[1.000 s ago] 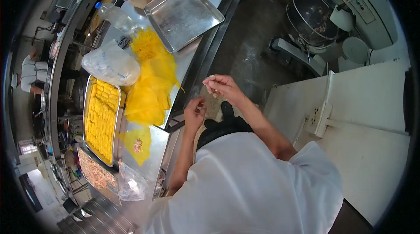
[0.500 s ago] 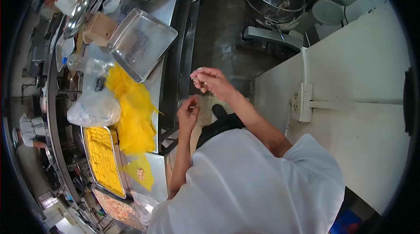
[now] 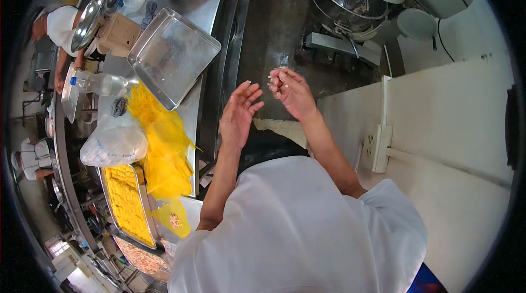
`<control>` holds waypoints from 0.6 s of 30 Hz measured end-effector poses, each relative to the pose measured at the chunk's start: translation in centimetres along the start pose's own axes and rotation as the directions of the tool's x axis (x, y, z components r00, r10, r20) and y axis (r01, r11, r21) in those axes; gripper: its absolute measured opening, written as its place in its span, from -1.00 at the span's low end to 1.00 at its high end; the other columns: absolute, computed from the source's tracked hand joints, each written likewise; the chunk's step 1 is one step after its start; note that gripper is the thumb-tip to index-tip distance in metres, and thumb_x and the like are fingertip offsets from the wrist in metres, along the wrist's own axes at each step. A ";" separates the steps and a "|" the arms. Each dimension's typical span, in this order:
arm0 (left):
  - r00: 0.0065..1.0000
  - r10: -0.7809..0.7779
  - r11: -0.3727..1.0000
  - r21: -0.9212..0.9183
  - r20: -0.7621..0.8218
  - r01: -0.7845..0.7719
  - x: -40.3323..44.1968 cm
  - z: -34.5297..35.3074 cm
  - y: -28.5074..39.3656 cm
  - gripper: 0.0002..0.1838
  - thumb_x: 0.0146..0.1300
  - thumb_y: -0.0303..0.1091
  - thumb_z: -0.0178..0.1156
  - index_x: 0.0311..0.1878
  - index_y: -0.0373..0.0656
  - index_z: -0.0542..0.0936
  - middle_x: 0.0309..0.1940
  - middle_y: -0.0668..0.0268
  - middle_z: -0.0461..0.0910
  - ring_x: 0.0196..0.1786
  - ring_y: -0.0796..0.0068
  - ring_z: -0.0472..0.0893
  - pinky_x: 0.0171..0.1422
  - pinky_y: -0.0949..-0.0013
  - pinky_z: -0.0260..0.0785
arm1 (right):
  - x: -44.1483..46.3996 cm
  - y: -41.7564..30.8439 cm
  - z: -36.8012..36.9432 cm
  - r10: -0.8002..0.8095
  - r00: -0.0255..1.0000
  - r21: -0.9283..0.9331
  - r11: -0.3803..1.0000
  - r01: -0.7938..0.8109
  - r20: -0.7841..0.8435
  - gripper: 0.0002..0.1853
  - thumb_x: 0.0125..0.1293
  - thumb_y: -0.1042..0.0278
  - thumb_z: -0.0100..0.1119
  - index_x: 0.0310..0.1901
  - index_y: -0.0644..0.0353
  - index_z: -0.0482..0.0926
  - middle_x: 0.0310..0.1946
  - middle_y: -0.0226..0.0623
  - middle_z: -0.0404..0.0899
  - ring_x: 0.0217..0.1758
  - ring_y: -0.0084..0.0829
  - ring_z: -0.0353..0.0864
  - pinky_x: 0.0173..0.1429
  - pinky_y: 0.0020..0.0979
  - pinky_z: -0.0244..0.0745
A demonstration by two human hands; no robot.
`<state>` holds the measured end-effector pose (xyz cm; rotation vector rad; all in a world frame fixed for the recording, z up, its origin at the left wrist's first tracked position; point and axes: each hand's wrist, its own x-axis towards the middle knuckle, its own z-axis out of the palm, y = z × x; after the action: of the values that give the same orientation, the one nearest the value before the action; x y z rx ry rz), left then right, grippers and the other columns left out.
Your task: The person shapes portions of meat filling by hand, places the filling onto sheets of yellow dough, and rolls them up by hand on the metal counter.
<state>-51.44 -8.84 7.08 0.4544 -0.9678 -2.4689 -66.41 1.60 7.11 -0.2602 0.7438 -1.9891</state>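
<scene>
Near the centre of the view, both bare hands are raised in front of the body, off the counter (image 3: 190, 111) and apart from each other. The left hand (image 3: 236, 118) has its fingers spread, with nothing visible in the palm. The right hand (image 3: 296, 93) curls its fingers toward the thumb, pale bits (image 3: 274, 80) clinging at the fingertips; whether it pinches anything more I cannot tell. Holding both up and forward probably keeps sticky fingers off the white shirt (image 3: 307, 227).

Toward ten o'clock lies a shallow metal tray (image 3: 175, 55). Between eight and nine, yellow sheets (image 3: 164, 156) lie heaped by the counter edge, presumably for easy reach from the left. Between seven and eight, one yellow sheet (image 3: 181, 226) bears a pinkish lump (image 3: 174, 220), seemingly set centrally to leave a margin. At eight, yellow pieces (image 3: 126, 200) sit packed in rows, likely to save room, and below them, between seven and eight, lies a pinkish mixture (image 3: 142, 254).
</scene>
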 end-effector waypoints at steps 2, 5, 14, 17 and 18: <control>0.999 -0.012 0.999 -0.038 0.050 0.014 1.0 0.1 0.5 -0.43 0.44 -0.02 -0.12 0.35 -0.23 0.30 0.27 0.05 0.40 0.30 0.20 0.40 0.34 0.14 0.26 | 0.9 -0.1 -0.2 0.007 1.000 -0.020 1.000 -0.008 -0.018 -0.80 0.42 0.32 0.07 -0.08 0.25 0.58 -0.37 -0.46 0.51 -0.30 -0.58 0.50 -0.33 -0.59 0.34; 0.998 -0.011 0.997 -0.071 0.061 0.016 2.7 -0.1 1.4 -0.42 0.44 -0.02 -0.12 0.36 -0.23 0.29 0.29 0.04 0.37 0.32 0.17 0.39 0.35 0.13 0.25 | 3.0 0.0 -0.3 0.016 0.999 -0.036 0.999 -0.017 -0.030 -0.80 0.42 0.33 0.07 -0.08 0.26 0.57 -0.37 -0.46 0.49 -0.30 -0.56 0.50 -0.34 -0.59 0.34; 0.993 0.055 0.989 -0.145 0.101 -0.040 13.3 -1.9 6.4 -0.43 0.45 -0.03 -0.13 0.35 -0.24 0.30 0.28 0.04 0.38 0.32 0.15 0.38 0.34 0.14 0.25 | 12.5 -3.3 1.6 -0.011 0.999 -0.042 0.999 0.009 -0.047 -0.80 0.43 0.35 0.05 -0.08 0.30 0.55 -0.36 -0.38 0.47 -0.30 -0.52 0.48 -0.34 -0.57 0.37; 0.989 0.110 0.980 -0.175 0.102 -0.091 16.5 -2.6 8.6 -0.44 0.46 -0.04 -0.15 0.34 -0.24 0.30 0.28 0.04 0.38 0.31 0.16 0.39 0.34 0.14 0.26 | 16.5 -4.3 2.3 0.012 1.000 -0.055 0.998 -0.013 -0.019 -0.80 0.44 0.35 0.04 -0.08 0.31 0.54 -0.35 -0.37 0.47 -0.30 -0.51 0.48 -0.34 -0.56 0.38; 0.987 0.126 0.978 -0.178 0.102 -0.106 17.5 -2.9 9.2 -0.44 0.46 -0.04 -0.16 0.34 -0.24 0.30 0.28 0.04 0.38 0.31 0.16 0.39 0.34 0.14 0.26 | 17.8 -4.5 2.7 0.011 1.000 -0.056 0.998 -0.011 0.005 -0.79 0.44 0.35 0.03 -0.07 0.31 0.54 -0.35 -0.37 0.47 -0.29 -0.51 0.48 -0.34 -0.56 0.39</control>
<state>-62.29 -25.49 9.11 0.1970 -0.7906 -2.4662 -77.59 -12.98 9.81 -0.2934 0.7963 -1.9584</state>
